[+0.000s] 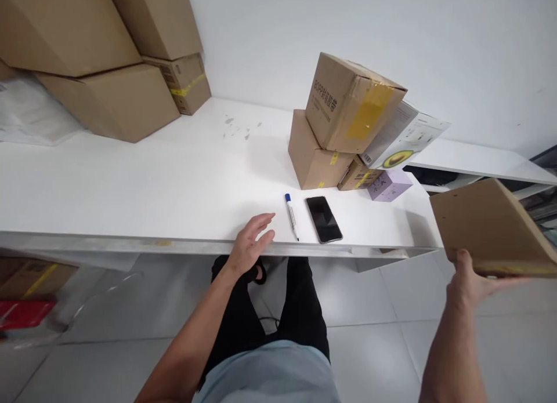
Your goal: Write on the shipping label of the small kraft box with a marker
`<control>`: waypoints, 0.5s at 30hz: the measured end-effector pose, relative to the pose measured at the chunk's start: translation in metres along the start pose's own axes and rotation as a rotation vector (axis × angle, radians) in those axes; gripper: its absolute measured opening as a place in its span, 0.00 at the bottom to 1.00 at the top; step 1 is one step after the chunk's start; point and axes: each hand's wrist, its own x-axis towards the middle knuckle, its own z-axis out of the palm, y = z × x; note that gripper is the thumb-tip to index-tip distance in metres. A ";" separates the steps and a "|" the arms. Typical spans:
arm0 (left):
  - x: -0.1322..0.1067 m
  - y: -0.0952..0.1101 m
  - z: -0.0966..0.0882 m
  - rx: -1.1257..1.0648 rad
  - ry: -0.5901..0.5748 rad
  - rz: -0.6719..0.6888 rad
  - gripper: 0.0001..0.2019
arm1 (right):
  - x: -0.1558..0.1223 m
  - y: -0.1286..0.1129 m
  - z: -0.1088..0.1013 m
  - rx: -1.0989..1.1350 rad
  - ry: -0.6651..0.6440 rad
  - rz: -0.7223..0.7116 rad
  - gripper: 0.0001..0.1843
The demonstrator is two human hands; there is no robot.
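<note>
My right hand (472, 284) grips a brown cardboard box (483, 223) from below, holding it in the air off the right end of the white table. The thumb presses the near side, and the other fingers are partly hidden under the box. At the table's front edge, my left hand (253, 240) is empty, its fingers apart. Just right of it lies a marker (292, 216) with a blue end. Beside the marker a black phone (324, 219) rests face up.
Stacked cardboard boxes (322, 165), a white box with an avocado picture (404, 137) and a purple box (389, 185) stand at the table's (130, 182) right rear. Large cartons (117, 101) fill the left rear. A red object (26, 314) is below left.
</note>
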 end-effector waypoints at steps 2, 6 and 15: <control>0.013 0.003 0.004 0.024 0.002 -0.026 0.27 | 0.032 0.018 0.028 -0.193 0.091 0.018 0.74; 0.043 0.001 0.013 0.041 0.009 -0.040 0.26 | 0.058 0.024 0.087 -0.360 -0.119 -0.003 0.78; 0.142 -0.026 0.009 0.091 0.024 0.012 0.39 | 0.064 0.020 0.163 -0.153 -0.378 0.033 0.80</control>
